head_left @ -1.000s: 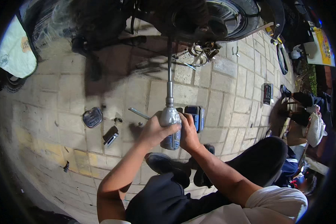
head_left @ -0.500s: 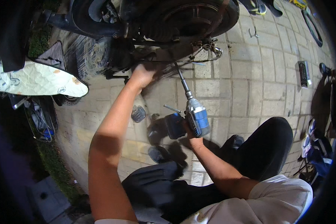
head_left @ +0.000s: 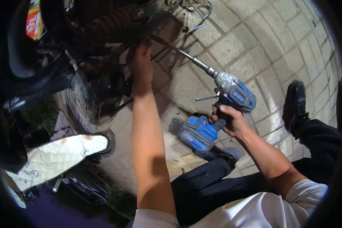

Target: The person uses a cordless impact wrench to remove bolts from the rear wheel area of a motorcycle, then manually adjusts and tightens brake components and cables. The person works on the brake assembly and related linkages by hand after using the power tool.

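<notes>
Nearest are the person's white sleeves [head_left: 305, 197] and the dark trousers [head_left: 201, 178], with a dark shoe [head_left: 231, 152] in front of them. Beyond the trousers, the right hand [head_left: 233, 121] is closed around the handle of a blue and grey power driver [head_left: 237, 93], with the thumb lying near the top of the grip. So the driver is in this hand: its body stands above the fingers, and its large blue battery [head_left: 197, 133] reaches out to the left of the wrist. On the pavement [head_left: 285, 72], a threaded bolt [head_left: 207, 97] shows just beside the driver, partly hidden behind it.

From the driver's nose, a long metal shaft [head_left: 193, 60] goes up and to the left, toward the left hand [head_left: 141, 62]. The far end of the shaft is close to these fingers; I cannot tell if they touch it. The left hand is in shadow under the dark vehicle [head_left: 114, 26], and whether it grasps something is not clear.

Farther away, a thin blue rod [head_left: 197, 28] lies on the pavement near the vehicle. At the left, a whitish sheet [head_left: 60, 155] is spread near a small wheel [head_left: 111, 145].
</notes>
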The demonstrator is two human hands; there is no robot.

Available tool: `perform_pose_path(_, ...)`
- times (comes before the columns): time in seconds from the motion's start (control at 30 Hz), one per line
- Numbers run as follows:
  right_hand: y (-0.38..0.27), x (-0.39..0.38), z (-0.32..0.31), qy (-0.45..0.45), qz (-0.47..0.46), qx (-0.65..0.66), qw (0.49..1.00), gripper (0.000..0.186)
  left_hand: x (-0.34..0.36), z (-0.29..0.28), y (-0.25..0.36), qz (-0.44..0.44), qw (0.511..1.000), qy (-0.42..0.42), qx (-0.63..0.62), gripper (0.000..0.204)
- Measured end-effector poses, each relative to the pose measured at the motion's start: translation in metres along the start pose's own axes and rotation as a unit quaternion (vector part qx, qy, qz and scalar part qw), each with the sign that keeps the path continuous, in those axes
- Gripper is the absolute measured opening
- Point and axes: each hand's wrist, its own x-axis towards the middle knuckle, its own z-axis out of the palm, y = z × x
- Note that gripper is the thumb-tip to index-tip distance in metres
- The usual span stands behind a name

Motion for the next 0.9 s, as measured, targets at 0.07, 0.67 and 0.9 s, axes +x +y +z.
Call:
perform_pose_path(0.07,0.01,0.004,-0.004,-0.032,-0.018,0.049,0.998,0.023,0.005,-0.004,-0.002,-0.112,0.956,0.028,-0.269,0.021)
perform_pose_path(0.67,0.083,0.016,-0.024,0.154,-0.338,-0.579,0.725,0.032,0.05,-0.009,-0.006,-0.325,0.791,-0.23,-0.465,0.03)
perform_pose_path(0.9,0.06,0.012,-0.019,0.116,-0.127,-0.185,0.967,0.027,0.044,0.004,-0.014,-0.281,0.882,-0.051,-0.376,0.037)
